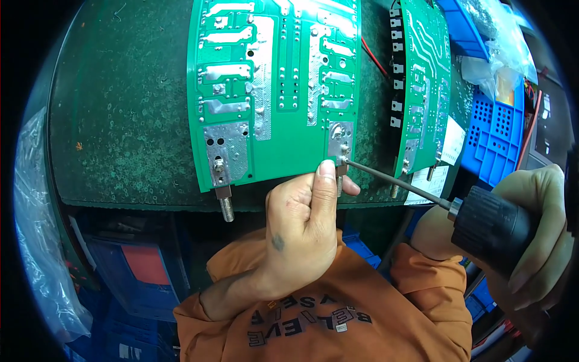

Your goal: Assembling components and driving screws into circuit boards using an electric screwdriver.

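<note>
A large green circuit board (289,151) lies solder side up near the table's front edge. My left hand (304,223) grips the board's front edge at the right corner, thumb on top and fingers curled beneath. My right hand (540,235) is wrapped round a black power screwdriver (491,226). Its long bit (398,183) reaches left, with the tip at a screw (345,160) on the corner's metal pad, beside my thumb. One threaded brass-like stud (226,205) sticks out from the board's front left corner. Another stud by my fingers is partly hidden.
A second green board (425,90) with a row of black components along its side stands to the right. Blue plastic crates (497,130) and clear plastic bags (497,54) sit beyond it. The worn dark green table (120,120) ends just before my body.
</note>
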A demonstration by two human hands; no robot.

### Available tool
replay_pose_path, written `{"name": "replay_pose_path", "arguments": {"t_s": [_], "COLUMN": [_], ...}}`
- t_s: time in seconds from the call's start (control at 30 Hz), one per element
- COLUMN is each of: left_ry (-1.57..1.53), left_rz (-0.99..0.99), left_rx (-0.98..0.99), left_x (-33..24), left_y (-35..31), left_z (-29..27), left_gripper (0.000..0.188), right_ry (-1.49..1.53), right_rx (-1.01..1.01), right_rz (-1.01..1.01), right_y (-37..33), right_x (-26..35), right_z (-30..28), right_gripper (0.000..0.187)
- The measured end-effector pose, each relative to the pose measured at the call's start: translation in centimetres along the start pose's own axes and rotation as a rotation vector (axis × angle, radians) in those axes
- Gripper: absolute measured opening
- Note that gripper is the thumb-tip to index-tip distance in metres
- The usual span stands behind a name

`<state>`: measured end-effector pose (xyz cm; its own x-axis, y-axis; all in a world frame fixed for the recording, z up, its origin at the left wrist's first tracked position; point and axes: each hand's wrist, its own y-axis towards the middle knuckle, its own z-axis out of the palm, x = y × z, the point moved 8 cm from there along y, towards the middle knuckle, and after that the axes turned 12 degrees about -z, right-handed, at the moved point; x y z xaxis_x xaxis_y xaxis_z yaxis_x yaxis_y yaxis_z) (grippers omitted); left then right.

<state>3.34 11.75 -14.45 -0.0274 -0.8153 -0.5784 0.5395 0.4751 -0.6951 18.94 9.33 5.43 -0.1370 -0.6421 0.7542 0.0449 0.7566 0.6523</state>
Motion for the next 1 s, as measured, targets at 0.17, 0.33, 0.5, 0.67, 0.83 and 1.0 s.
{"name": "replay_pose_path", "arguments": {"t_s": [0.17, 0.33, 0.5, 0.67, 0.83, 1.0], "left_ry": [-0.066, 0.109, -0.01, -0.027, -0.246, -0.472], "left_rz": [0.077, 0.154, 0.095, 0.041, -0.23, -0.21], "left_rx": [0.034, 0.019, 0.048, 0.0, 0.215, 0.189], "left_x": [-1.0, -1.5, -0.2, -0.5, 6.8, 9.9], "left_y": [-0.2, 0.5, 1.2, -1.3, -6.5, -8.5], "left_z": [0.9, 1.8, 1.1, 0.9, -3.9, -6.8], "left_gripper": [0.04, 0.036, 0.04, 0.04, 0.031, 0.024], "right_ry": [0.04, 0.177, 0.172, 0.126, 0.166, 0.187], "right_rx": [0.007, 0.057, -0.307, -0.377, -0.376, -0.41], "right_rz": [-0.042, -0.323, -0.231, -0.294, -0.254, -0.184], "right_y": [1.7, 4.9, 3.5, 3.2, 1.2, 0.0], "right_x": [-1.9, -0.4, -0.3, 4.7, 5.4, 4.4], "right_z": [1.4, 4.2, 2.6, -0.2, -0.7, 0.6], "right_gripper": [0.066, 0.066, 0.073, 0.066, 0.064, 0.065]}}
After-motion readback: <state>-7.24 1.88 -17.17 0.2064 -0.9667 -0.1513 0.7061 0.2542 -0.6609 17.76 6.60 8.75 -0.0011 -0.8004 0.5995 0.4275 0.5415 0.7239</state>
